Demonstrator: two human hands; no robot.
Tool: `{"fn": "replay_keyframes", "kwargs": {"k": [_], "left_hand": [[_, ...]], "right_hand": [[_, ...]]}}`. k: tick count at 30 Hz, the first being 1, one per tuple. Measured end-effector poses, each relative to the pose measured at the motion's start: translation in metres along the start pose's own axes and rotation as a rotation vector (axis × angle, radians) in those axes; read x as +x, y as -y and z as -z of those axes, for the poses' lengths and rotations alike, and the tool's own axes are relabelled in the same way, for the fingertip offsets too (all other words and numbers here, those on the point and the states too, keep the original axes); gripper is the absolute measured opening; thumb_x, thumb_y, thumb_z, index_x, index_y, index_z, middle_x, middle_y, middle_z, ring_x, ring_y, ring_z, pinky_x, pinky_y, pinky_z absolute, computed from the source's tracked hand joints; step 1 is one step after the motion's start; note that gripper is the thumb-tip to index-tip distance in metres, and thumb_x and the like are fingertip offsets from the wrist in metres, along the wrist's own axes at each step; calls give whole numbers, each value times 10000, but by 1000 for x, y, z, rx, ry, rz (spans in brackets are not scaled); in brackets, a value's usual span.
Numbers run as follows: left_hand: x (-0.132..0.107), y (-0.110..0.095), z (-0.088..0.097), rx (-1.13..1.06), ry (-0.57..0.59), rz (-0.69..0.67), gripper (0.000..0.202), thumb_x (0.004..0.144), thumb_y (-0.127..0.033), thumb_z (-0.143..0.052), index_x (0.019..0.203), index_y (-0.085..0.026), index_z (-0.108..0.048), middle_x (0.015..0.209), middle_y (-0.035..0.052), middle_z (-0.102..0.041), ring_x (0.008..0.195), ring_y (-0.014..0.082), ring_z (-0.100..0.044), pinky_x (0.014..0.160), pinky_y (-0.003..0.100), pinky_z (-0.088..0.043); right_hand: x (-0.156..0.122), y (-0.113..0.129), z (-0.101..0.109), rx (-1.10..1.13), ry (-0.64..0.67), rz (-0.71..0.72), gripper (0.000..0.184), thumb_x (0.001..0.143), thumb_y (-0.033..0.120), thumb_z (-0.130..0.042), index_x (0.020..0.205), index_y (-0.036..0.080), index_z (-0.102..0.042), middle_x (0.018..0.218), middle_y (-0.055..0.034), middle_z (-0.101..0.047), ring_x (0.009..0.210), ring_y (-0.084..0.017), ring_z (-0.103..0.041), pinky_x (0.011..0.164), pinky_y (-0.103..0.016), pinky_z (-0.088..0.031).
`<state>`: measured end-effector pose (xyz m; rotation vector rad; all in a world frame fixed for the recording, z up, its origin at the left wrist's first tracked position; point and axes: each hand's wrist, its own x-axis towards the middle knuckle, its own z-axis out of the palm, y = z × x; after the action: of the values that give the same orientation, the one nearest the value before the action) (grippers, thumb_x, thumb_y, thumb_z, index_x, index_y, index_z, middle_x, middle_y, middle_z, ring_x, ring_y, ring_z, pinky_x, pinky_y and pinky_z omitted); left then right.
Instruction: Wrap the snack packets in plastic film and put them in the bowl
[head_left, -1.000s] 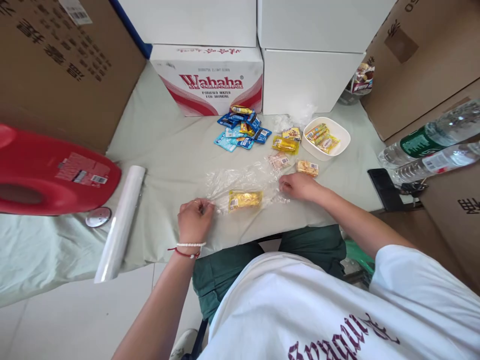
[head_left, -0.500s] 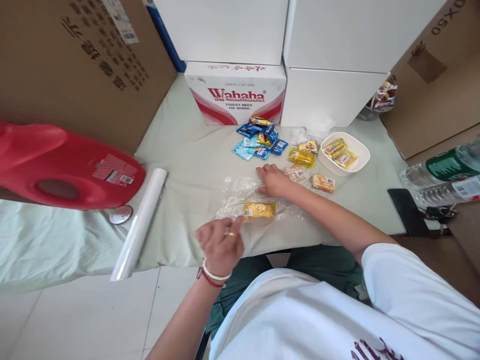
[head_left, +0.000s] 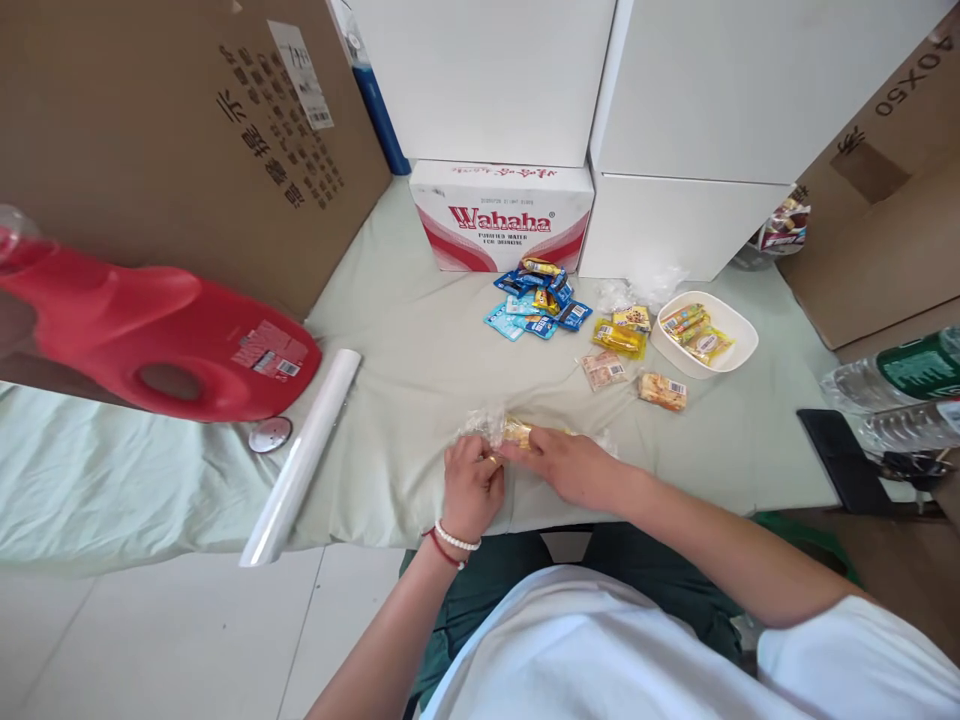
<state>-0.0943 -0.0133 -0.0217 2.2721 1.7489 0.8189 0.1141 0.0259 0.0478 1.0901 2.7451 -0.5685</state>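
Note:
Near the table's front edge, a crinkled sheet of clear plastic film [head_left: 484, 425] lies bunched around a yellow snack packet [head_left: 517, 431]. My left hand [head_left: 472, 485], with a ring and beaded bracelet at the wrist, is closed on the film's near left side. From the right, my right hand [head_left: 574, 465] reaches over the packet, its fingers on the film and its fingertips close to my left hand. Both hands partly hide the packet and film. Beyond them lie a pinkish packet [head_left: 604, 370], an orange-and-white packet [head_left: 662, 391] and a yellow packet [head_left: 619, 338].
A white bowl [head_left: 742, 345] holds yellow packets, beside a pile of blue packets [head_left: 536, 305]. Left are a white roll [head_left: 304, 455], a round metal lid [head_left: 270, 434] and a red jug [head_left: 187, 340]. A Wahaha box [head_left: 506, 218] stands behind; plastic bottles [head_left: 900, 375] are right.
My right hand has come down from the film's far edge onto the packet. My left hand has moved in to the film's near side. The film is now gathered around the packet.

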Motion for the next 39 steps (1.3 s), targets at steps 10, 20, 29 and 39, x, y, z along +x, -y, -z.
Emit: {"fn": "replay_keyframes", "kwargs": {"k": [10, 20, 29, 39], "left_hand": [[20, 11, -6, -91, -112, 536, 344, 900, -518, -640, 1005, -197, -702, 1472, 182, -570, 1538, 429, -328, 1235, 681, -287], [7, -54, -11, -150, 12, -7, 273, 1025, -312, -525, 1223, -229, -694, 1226, 94, -771, 1195, 264, -692, 1052, 464, -505], [-24, -40, -30, 55, -1, -218, 733, 960, -94, -482, 1657, -235, -302, 1573, 109, -560, 1486, 243, -509, 1241, 485, -366], [-22, -42, -29, 123, -8, -157, 503, 943, -119, -522, 1424, -227, -627, 1407, 106, -704, 1365, 315, -606, 1132, 510, -412]], "right_hand": [[-3, 11, -13, 4, -70, -86, 517, 1029, 146, -486, 1503, 341, -561, 1244, -117, -625, 1139, -277, -603, 772, -326, -542], [-36, -3, -37, 269, -275, 102, 287, 1038, 260, -548, 1268, 179, -699, 1402, -164, -575, 1324, -292, -515, 1134, -488, -472], [-67, -28, -58, 231, -535, -611, 242, 948, 307, -627, 1149, 201, -712, 1342, -197, -601, 1237, -381, -534, 1049, -553, -502], [32, 0, 16, 334, -284, -487, 160, 1041, 297, -509, 1049, 207, -641, 980, -56, -744, 917, -211, -704, 779, -292, -479]]}}
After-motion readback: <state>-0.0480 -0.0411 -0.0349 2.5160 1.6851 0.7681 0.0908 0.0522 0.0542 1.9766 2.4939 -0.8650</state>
